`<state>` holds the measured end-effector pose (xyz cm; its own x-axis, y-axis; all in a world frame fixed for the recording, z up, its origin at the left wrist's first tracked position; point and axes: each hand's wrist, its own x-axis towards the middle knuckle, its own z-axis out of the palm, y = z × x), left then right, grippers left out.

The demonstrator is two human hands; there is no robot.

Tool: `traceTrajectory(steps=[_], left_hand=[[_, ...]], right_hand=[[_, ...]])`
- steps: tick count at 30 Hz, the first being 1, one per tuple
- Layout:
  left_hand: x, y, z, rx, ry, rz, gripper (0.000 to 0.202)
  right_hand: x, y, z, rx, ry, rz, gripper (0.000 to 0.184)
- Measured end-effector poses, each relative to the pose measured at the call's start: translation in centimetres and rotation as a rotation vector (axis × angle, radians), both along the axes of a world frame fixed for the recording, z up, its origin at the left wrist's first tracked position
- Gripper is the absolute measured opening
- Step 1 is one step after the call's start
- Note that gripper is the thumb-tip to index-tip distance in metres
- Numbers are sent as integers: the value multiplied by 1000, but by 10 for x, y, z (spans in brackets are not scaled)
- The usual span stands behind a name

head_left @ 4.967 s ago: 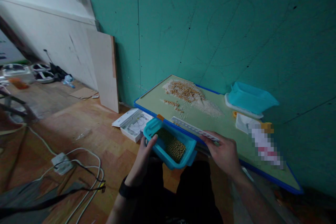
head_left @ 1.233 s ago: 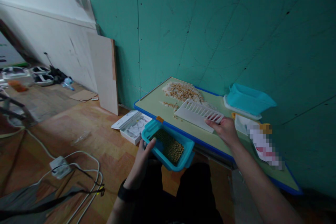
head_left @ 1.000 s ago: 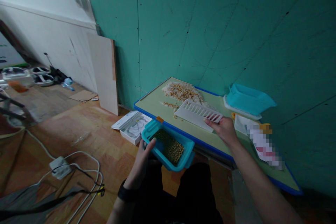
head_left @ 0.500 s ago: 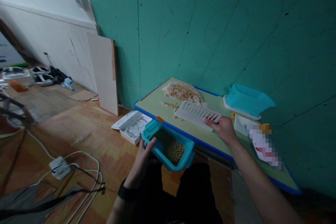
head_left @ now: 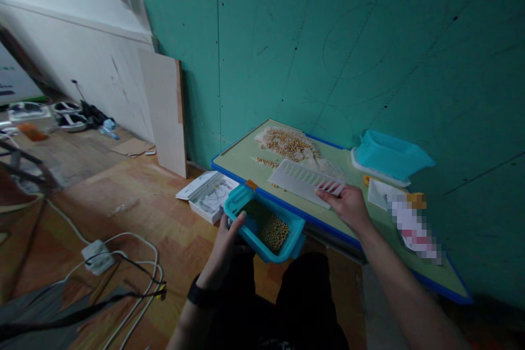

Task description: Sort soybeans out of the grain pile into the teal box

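My left hand (head_left: 230, 229) grips the left end of a blue plastic container (head_left: 296, 231), thumb over its rim, just off the table's front edge. Inside lie dark green beans (head_left: 254, 211) and yellowish soybeans (head_left: 275, 234). In my right hand (head_left: 348, 205) is a flat white slotted plastic panel (head_left: 289, 179), pinched at its right end. The panel is tilted low over the green tabletop (head_left: 235, 157), close to the front edge; I cannot tell whether it touches. Behind it spreads a pile of soybeans (head_left: 285, 143) mixed with fine pale grains, and a few stray soybeans lie nearer.
A second blue container (head_left: 391, 154) stands on a white lid at the table's back right. Nearer are a white packet (head_left: 414, 229) and an orange item (head_left: 417, 200). An opened white box (head_left: 207, 202) and a power strip with cables (head_left: 97, 256) lie on the floor.
The slotted panel has shifted slightly left and toward the front edge, with my right hand. My left hand and the blue container stay almost where they were.
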<state>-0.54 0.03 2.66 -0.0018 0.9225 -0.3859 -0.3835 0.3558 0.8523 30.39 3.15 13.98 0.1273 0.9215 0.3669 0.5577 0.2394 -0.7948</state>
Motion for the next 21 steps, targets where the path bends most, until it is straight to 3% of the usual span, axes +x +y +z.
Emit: traceTrajectory(steps=[5,8,12,21], left_hand=[[0,1,-5,-29,-15,-25,92],[-2,2,-5,-39,-7,-23,96],[-3,2,-6,-42,-14,-42,98],[-4,1,-1,-29,-11,-49,94]], right_hand=[[-28,-29,-4,-3,27,30,38],[-34,-31,-7,34,41,13,34],[-28,-20,-9,98,-24,-93,36],[-8,-11,-5,153,-102,-175,33]])
